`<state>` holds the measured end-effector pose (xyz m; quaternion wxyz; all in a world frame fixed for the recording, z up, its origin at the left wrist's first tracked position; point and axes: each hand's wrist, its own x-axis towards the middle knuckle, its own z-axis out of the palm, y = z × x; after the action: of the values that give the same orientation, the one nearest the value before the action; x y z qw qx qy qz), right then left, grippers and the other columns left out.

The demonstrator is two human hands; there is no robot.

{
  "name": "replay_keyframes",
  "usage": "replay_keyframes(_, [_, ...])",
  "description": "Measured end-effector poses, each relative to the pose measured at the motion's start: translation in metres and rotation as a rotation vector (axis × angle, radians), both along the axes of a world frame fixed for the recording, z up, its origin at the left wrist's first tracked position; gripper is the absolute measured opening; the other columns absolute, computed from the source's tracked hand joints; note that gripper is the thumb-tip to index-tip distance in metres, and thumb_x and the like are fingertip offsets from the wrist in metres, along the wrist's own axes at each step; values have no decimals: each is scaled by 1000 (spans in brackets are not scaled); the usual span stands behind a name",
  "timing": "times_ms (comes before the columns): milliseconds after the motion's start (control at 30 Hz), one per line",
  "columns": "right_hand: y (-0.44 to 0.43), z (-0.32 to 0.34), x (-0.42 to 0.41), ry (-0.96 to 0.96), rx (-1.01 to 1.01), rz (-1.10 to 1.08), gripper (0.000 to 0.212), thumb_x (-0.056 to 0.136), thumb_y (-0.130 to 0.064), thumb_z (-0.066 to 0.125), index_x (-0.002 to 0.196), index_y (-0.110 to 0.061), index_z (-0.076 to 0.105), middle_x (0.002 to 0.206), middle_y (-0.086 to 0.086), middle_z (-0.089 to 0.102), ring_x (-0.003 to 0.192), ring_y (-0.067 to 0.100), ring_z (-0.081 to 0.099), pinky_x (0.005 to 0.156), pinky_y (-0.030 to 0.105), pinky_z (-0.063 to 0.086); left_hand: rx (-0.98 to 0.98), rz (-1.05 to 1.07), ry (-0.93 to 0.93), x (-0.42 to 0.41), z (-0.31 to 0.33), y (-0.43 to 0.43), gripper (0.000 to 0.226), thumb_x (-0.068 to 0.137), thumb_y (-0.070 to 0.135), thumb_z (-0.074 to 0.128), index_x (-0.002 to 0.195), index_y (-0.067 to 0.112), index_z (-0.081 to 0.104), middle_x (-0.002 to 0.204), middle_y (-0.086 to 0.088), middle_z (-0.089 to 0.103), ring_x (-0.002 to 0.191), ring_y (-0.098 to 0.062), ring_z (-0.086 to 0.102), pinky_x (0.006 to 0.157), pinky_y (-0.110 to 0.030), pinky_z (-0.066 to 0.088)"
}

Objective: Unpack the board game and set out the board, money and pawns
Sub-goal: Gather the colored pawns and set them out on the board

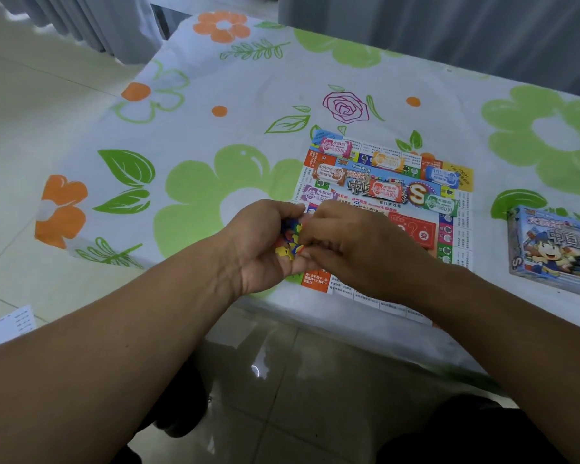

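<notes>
While the left hand [265, 242] curls its fingers round a heap of small blue, yellow and red plastic pawns [289, 241], cupping them in the palm, the right hand [352, 246] meets it from the right, its bent fingers [310, 229] touching the heap; whether they pinch a piece cannot be told. Both hands are over the near left corner of the flat, multicoloured printed paper game board [462, 229]. It extends beyond and to the right of the grip on the white tablecloth with green and orange flowers [215, 135]. Seven small bundles of paper play money [385, 190] lie on the board's far half, beyond the grip: pink, orange, blue, brown, red, green and purple, the purple one nearest the hands. Well to the right of the grip, apart from the board, lies the blue illustrated cardboard game box [556, 252]. Below and left of the grip, a printed white sheet [7, 324] lies on the tiled floor.
</notes>
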<state>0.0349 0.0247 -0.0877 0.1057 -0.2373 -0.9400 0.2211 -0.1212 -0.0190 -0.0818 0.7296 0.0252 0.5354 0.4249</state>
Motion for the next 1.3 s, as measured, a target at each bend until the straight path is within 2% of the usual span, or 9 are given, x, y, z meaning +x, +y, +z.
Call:
replay_keyframes(67, [2, 1, 1, 20, -22, -9, 12, 91, -25, 61, 94, -15, 67, 85, -5, 53, 70, 14, 52, 59, 34, 44, 9, -12, -20, -1, 0, 0, 25, 102, 18, 44, 92, 4, 62, 74, -10, 62, 60, -23, 62, 80, -41, 56])
replay_keyframes(167, [6, 2, 2, 82, -143, -103, 5, 90, -18, 68, 93, -15, 69, 77, -14, 51, 68, 3, 49, 62, 21, 38, 22, -25, -39, 0, 3, 0, 35, 103, 18, 43, 81, 0, 64, 72, -15, 69, 58, -23, 65, 68, -43, 60])
replay_keyframes(267, [7, 5, 2, 130, -357, -245, 5, 90, -14, 70, 95, -15, 71, 73, -13, 60, 65, -1, 56, 60, 14, 43, 23, -11, -64, -1, 3, 1, 37, 103, 19, 43, 84, -3, 67, 87, -20, 72, 72, -28, 72, 73, -46, 61])
replay_keyframes(400, [13, 15, 1, 277, -840, -452, 3, 91, -5, 68, 92, -2, 68, 65, 10, 63, 53, 13, 59, 51, 24, 52, -8, 8, -28, -4, 1, 1, 35, 103, 20, 39, 91, -1, 64, 101, -24, 69, 105, -39, 69, 81, -46, 59])
replay_keyframes(533, [22, 13, 5, 252, -1119, -614, 5, 92, -4, 66, 93, 1, 68, 65, 11, 60, 55, 16, 57, 52, 27, 53, -19, 139, 3, -11, 0, 1, 35, 103, 19, 39, 92, -2, 64, 95, -23, 72, 91, -36, 73, 73, -44, 61])
replay_keyframes(633, [22, 5, 7, 109, -1125, -628, 10, 93, -5, 66, 92, 5, 66, 65, 12, 60, 56, 17, 58, 53, 26, 53, -8, 214, 33, -17, -1, 1, 36, 103, 19, 39, 86, -2, 63, 92, -23, 73, 84, -34, 74, 72, -44, 61])
replay_keyframes(767, [20, -5, 6, -30, -995, -600, 21, 96, -10, 64, 93, 10, 66, 67, 12, 61, 57, 17, 58, 54, 24, 50, 5, 234, 44, -21, -1, 0, 38, 103, 19, 39, 82, -2, 63, 93, -23, 73, 82, -33, 75, 73, -44, 62])
replay_keyframes(933, [15, -7, 0, -158, -835, -551, 16, 95, -15, 66, 89, -1, 71, 70, 12, 65, 54, 12, 59, 50, 19, 50, 11, 219, 46, -21, 2, -2, 38, 103, 19, 39, 84, -2, 63, 95, -23, 73, 82, -33, 75, 72, -44, 62])
replay_keyframes(1300, [13, -9, -1, -184, -702, -495, 11, 93, -14, 69, 89, -5, 75, 79, 18, 71, 62, 19, 65, 51, 19, 54, -5, 206, 70, -19, 5, -3, 35, 103, 19, 39, 94, -3, 64, 92, -22, 73, 77, -33, 75, 68, -43, 62])
